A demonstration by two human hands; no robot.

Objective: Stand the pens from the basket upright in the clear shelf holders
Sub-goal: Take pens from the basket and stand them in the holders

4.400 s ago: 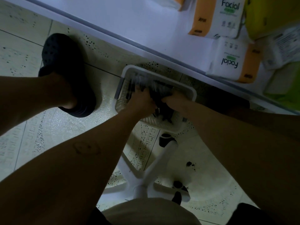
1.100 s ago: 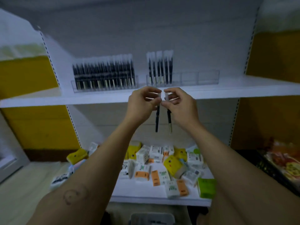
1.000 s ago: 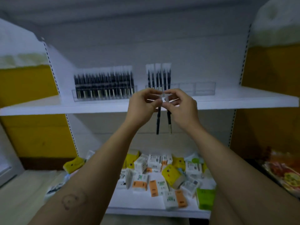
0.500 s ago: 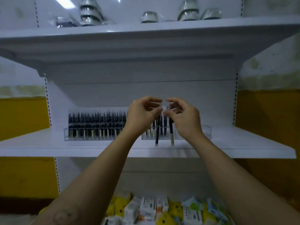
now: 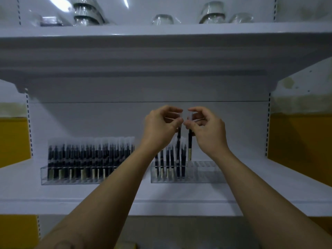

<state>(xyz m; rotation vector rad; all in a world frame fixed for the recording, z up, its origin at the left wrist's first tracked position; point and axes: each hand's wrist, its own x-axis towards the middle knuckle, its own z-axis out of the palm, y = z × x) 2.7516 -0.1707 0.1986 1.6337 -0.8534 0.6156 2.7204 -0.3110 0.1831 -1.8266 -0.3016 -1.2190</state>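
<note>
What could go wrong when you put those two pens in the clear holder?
The left hand and the right hand each pinch one pen by its top, so the held pens could swing and miss a slot in the right holder. They might also knock over the standing pens beside them.

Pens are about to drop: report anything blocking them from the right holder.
Nothing visible does. The left hand and right hand each pinch a pen above the right holder; standing pens fill only its left end.

Upper white shelf (image 5: 161, 31) carries clear glassware (image 5: 162, 19), some stacked. Yellow wall panels (image 5: 298, 137) flank the white back panel (image 5: 89, 119) on both sides.
</note>
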